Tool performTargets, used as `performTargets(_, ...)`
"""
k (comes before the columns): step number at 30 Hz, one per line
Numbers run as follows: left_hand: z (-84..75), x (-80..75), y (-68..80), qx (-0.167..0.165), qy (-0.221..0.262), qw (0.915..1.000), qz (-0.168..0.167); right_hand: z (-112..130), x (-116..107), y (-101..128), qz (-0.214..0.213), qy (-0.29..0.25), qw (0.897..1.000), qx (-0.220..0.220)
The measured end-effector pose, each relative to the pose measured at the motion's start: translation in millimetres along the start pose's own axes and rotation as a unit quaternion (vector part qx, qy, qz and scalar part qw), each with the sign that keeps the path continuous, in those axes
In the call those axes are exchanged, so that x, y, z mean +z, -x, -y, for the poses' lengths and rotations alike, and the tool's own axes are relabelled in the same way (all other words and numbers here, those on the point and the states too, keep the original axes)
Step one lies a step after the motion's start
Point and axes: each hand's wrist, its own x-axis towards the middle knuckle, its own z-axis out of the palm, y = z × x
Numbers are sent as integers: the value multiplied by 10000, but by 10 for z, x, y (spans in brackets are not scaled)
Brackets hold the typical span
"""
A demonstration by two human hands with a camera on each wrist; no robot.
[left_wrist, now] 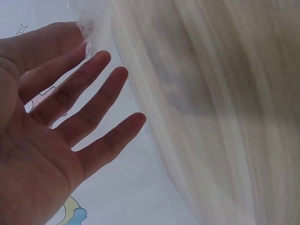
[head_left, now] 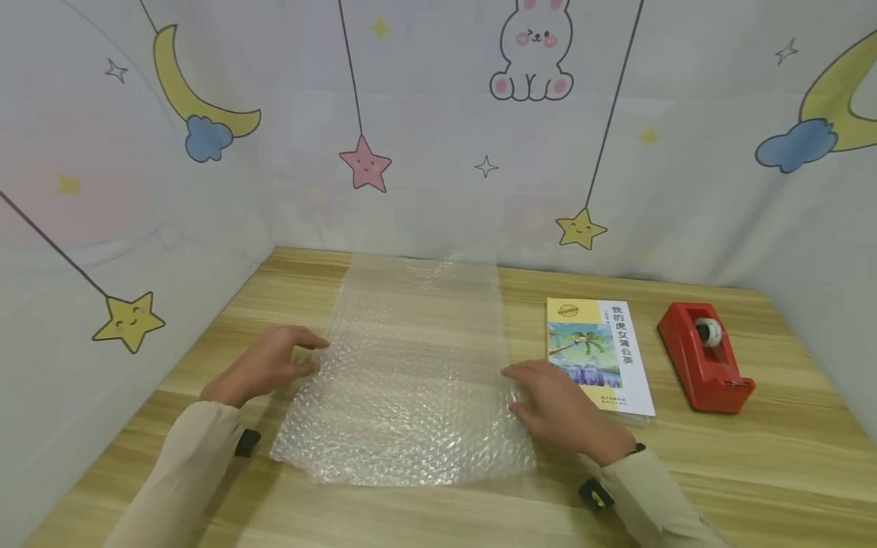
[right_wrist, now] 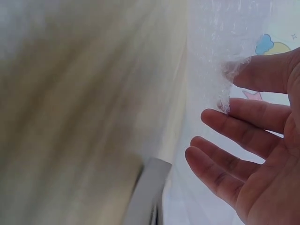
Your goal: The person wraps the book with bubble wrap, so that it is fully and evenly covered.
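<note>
On table (head_left: 754, 464), both hands — left (head_left: 263, 365), right (head_left: 562, 411) — pinching bubble wrap (head_left: 411, 380) edges w/ thumb & forefinger; book (head_left: 599, 354) & tape dispenser (head_left: 706, 354) nearby right.

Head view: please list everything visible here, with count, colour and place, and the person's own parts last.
bubble wrap sheet: one, clear, spread flat mid-table.
book: one, white and yellow cover with a picture, right of the sheet.
tape dispenser: one, red, right of the book.
table: one, light wood.
backdrop cloth: pale, printed with moons, stars and a rabbit, around the table.
left hand: at the sheet's left edge, pinching it in the wrist view.
right hand: at the sheet's right edge, pinching it, beside the book.
</note>
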Motion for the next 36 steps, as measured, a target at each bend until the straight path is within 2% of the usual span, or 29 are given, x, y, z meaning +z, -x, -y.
performTargets(8,12,-1,75,61,-152,9996,-229,-84,-118,-195,285,29,9996,-73)
performTargets(11,20,5,101,32,-156,9995,-269,-138,-154,-275,436,-119,9990,36)
performTargets(18,25,36,129,218,-254,9987,-395,-270,-176,-423,861,-362,9951,339)
performTargets(24,28,74,131,69,-302,9992,-235,-338,-179,-520,1045,-228,9940,234)
performTargets(31,7,81,119,100,-403,9991,-40,-407,-201,-644,1202,-150,9924,222)
performTargets(36,-6,96,114,106,-416,9988,237,-450,-192,-737,1276,-9,9918,51)
